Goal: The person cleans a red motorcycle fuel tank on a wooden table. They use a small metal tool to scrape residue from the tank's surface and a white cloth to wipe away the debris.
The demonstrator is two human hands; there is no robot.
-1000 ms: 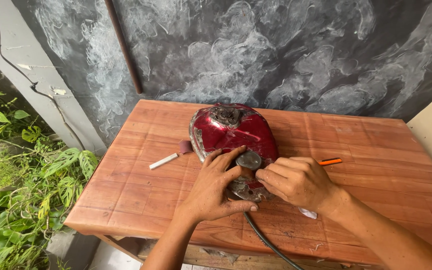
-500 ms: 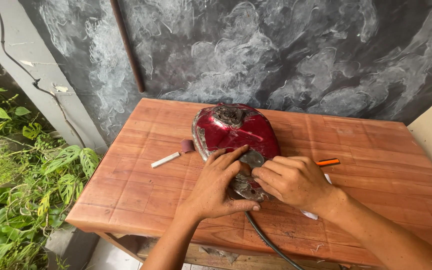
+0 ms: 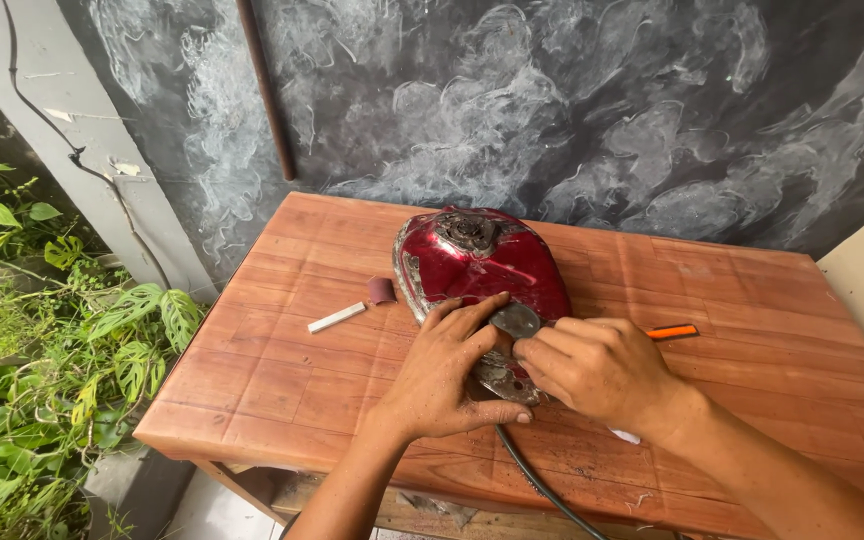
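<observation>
Two bare hands work at the near end of a red metal tank (image 3: 482,265), a dented, rusty shell lying on a wooden table (image 3: 752,330) just in front of a dark smeared wall (image 3: 572,110); left hand (image 3: 447,375) lies flat and spread, palm down, fingers pressing the tank's near edge and thumb stretched along the tabletop, steadying rather than gripping; right hand (image 3: 597,368) is curled, fingertips pinched on a small grey disc (image 3: 517,320) held against the red surface; whether that disc is a loose pad or part of a tool I cannot tell; a dark cable (image 3: 537,485) runs from under the hands over the table's near edge. Risks, as judged: tank is rounded and rests unclamped, so sideways push from the right hand could rock or slide it; left fingers sit just beside the disc, so a slip could scrape them; rusty flaking rim near the palm could cut skin; cable hanging off the edge could snag and drag at the work. Nearby: small folded brown piece (image 3: 382,290) and white stick (image 3: 337,317) to the tank's left, orange-tipped pencil (image 3: 674,331) to its right, all apart from the hands; green plants (image 3: 42,360) below the table's left side.
</observation>
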